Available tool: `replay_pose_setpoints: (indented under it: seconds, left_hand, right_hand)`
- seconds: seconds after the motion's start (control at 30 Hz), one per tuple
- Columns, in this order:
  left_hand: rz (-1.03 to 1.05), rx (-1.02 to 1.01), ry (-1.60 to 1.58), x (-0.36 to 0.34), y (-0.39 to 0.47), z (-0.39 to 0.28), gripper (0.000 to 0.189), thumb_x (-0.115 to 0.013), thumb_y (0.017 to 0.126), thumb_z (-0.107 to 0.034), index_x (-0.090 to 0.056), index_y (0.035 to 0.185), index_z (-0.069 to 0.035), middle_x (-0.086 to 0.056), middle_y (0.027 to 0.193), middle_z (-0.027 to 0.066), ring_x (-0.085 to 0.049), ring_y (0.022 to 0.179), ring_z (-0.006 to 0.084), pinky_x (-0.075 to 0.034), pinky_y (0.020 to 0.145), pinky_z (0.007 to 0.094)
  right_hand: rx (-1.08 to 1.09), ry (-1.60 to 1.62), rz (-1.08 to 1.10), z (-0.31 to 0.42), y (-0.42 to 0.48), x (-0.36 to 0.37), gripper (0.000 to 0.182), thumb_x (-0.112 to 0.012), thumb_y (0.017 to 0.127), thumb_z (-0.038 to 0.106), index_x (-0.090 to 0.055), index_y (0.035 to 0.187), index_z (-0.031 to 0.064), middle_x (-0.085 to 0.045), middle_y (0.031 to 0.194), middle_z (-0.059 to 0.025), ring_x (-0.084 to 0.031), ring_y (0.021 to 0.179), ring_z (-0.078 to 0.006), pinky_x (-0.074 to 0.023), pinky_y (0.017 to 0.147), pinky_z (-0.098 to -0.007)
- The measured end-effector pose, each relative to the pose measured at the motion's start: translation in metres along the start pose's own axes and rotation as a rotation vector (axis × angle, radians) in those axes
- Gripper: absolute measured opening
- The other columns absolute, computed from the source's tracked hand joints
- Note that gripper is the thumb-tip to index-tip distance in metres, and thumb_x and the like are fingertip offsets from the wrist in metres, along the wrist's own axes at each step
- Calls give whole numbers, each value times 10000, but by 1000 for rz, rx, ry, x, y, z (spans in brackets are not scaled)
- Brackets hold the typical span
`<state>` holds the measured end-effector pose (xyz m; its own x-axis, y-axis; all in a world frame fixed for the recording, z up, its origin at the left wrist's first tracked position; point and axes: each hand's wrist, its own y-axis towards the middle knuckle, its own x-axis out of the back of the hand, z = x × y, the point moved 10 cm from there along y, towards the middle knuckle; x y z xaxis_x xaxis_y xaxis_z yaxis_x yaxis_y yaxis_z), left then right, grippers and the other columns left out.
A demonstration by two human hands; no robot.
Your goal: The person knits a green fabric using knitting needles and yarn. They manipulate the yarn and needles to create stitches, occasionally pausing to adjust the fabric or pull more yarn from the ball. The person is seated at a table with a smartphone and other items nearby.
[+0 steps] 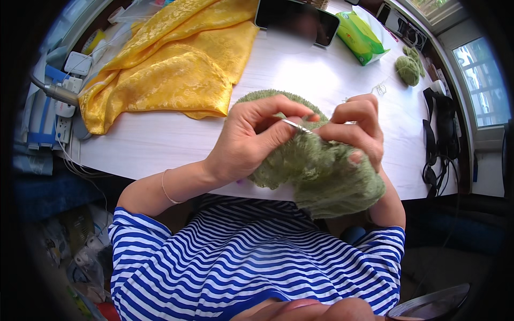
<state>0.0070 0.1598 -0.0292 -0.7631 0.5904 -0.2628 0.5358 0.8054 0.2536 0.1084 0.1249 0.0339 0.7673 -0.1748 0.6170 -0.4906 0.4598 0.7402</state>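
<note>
A fuzzy green knitted piece (341, 192) hangs between my hands over the table's front edge, and part of it lies on the tabletop behind them. My left hand (245, 138) pinches the work at its upper edge, where a thin silver knitting needle (295, 125) shows beside the thumb. Close by on the right, my right hand (357, 130) grips the same edge with bent fingers, some of them blurred. The knitting drapes over its lower fingers. Any second needle is hidden. A ball of green yarn (408, 71) rests far right on the table.
Shiny yellow brocade cloth (176, 80) covers the table's left side. A dark-screened phone (281, 18) and a green tissue pack (359, 38) lie at the back. Black straps (439, 128) are at the right edge. Power strips (64, 124) and cables crowd the left edge.
</note>
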Motion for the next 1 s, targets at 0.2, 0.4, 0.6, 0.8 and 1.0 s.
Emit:
replay_pose_setpoints:
  seconds: [0.2,0.4,0.6,0.8,1.0]
  left_hand:
    - [25,170,-77,-8,-1,11,332,-549,898,-152,-521,1196,-8,-603,983,54,-558,908,93,-461,821,233]
    - [54,175,-389,-11,1,4,302,-584,878,-197,-548,1123,-25,-599,944,49,-567,860,98,-474,775,220]
    - [118,168,-389,-4,1,8,136,-600,871,-170,-596,933,-49,-619,933,36,-568,821,71,-464,763,208]
    - [31,-6,-487,39,8,-40,155,-540,904,-212,-493,883,-65,-502,823,41,-528,701,93,-481,640,210]
    - [91,-214,-544,65,-1,-89,85,-526,914,-149,-462,908,-93,-433,743,-4,-321,445,57,-317,449,223]
  right_hand:
    - [-80,-55,-232,-6,-6,21,458,-411,918,445,-579,772,44,-461,766,-66,-437,696,-189,-382,620,-305]
    - [51,41,-157,2,-6,16,490,-385,909,487,-592,810,54,-515,816,-81,-463,725,-197,-409,640,-313]
    - [134,54,-143,16,-10,9,630,-239,910,569,-620,1018,79,-523,1071,-127,-462,923,-246,-367,803,-377]
    - [405,46,-352,57,-17,37,261,-471,894,294,-640,1014,136,-525,1065,-115,-542,861,-223,-483,700,-305]
    - [135,67,-169,17,-16,20,424,-669,730,81,-557,1137,120,-500,1039,-121,-547,641,-157,-475,485,-243]
